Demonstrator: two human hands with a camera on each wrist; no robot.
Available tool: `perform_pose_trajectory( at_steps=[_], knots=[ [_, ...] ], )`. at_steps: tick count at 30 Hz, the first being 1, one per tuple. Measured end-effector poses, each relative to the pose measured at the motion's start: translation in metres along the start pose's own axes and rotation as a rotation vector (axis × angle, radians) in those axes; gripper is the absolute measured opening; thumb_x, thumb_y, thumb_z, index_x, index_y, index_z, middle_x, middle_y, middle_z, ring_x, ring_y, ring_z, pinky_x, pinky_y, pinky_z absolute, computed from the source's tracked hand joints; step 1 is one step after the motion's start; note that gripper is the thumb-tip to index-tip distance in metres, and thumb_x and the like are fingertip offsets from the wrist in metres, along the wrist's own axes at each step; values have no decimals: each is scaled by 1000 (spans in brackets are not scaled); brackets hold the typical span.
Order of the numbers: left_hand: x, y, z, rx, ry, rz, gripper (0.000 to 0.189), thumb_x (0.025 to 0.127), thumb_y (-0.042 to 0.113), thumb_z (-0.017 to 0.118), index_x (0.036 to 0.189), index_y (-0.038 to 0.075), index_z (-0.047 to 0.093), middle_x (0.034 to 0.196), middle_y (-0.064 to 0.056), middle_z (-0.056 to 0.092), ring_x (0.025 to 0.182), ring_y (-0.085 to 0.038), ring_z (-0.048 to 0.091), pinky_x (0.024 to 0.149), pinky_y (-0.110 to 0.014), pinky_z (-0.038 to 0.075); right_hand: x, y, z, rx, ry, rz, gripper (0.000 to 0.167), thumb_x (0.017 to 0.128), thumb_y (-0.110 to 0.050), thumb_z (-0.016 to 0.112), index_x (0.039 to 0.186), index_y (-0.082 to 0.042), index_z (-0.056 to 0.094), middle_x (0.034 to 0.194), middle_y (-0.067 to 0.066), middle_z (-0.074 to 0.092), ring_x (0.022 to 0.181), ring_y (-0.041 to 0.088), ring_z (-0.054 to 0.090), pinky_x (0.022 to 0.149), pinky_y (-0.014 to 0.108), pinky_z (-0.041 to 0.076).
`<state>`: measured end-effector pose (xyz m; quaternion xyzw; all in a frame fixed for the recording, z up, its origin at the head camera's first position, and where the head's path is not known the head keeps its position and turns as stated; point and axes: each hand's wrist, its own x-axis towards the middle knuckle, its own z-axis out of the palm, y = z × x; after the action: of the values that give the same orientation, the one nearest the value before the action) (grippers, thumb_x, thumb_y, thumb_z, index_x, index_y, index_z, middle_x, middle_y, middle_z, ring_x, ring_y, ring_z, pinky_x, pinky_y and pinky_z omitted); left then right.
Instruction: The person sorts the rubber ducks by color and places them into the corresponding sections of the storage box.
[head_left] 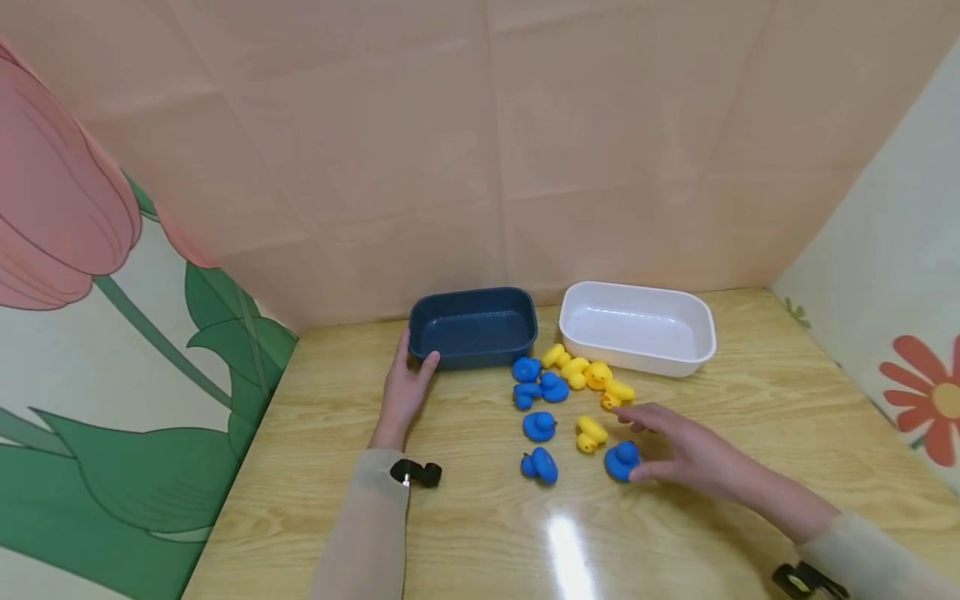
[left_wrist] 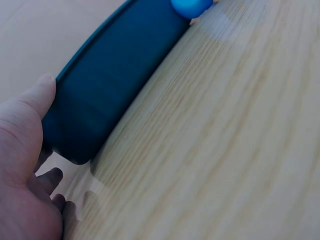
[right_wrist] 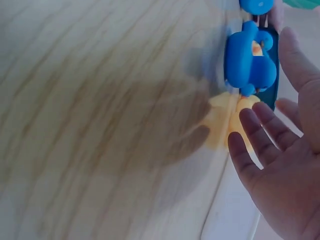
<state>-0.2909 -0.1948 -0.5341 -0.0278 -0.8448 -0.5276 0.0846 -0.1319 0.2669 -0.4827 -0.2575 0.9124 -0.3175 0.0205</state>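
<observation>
My left hand (head_left: 405,390) rests at the left end of a dark blue tray (head_left: 474,362), thumb against its near corner and the other fingers along its side. The left wrist view shows the thumb touching the tray wall (left_wrist: 110,82). My right hand (head_left: 678,446) hovers with spread fingers beside a blue rubber duck (head_left: 622,462), thumb right at its edge. Its upper fingertips reach close to a yellow rubber duck (head_left: 618,392). In the right wrist view the palm is bare, with blue ducks (right_wrist: 241,60) beyond the fingertips.
A white tray (head_left: 637,357) stands right of the dark one. Several blue ducks (head_left: 540,426) lie in a loose column before the trays. Several yellow ducks (head_left: 598,375) cluster at the white tray's near edge; another yellow duck (head_left: 592,432) lies nearer. A curtain backs the wooden table (head_left: 472,533).
</observation>
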Motion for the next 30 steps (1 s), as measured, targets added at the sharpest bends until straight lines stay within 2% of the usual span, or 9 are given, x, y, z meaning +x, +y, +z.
perform_pose_trajectory(
  at_steps=[7,11,17,24,30],
  knots=[
    [0,-1,1,-2,6,-2,89,110,43,70,178,15,21,182,-9,24,166,-34,26,132,-56,24,-2,6,3,10,-69,33,81,92,-53,87,157,-11,61,146,5,69,131,31,67,110,58,53],
    [0,-2,1,-2,5,0,89,110,44,71,178,16,20,182,-9,25,166,-33,26,132,-55,24,-3,7,6,3,-70,42,78,91,-53,88,154,-13,64,147,2,69,135,33,64,112,61,50],
    [-1,0,1,-9,4,-3,89,110,46,70,179,21,19,182,-7,25,166,-32,26,133,-54,25,-3,12,10,-40,-38,8,69,91,-54,89,145,-16,71,141,-3,71,129,29,65,108,58,53],
    [-1,-1,1,-13,-4,-1,89,110,48,68,179,17,20,182,-6,24,166,-33,26,132,-56,26,0,17,12,-48,-38,-2,50,92,-55,88,131,-26,75,130,-13,69,120,19,63,104,48,55],
    [-1,-2,1,-1,-5,-14,89,111,47,69,179,17,19,182,-7,23,166,-33,24,132,-56,24,-1,17,16,-53,-30,1,41,94,-55,86,126,-32,74,126,-16,67,117,17,62,101,44,56]
  ],
)
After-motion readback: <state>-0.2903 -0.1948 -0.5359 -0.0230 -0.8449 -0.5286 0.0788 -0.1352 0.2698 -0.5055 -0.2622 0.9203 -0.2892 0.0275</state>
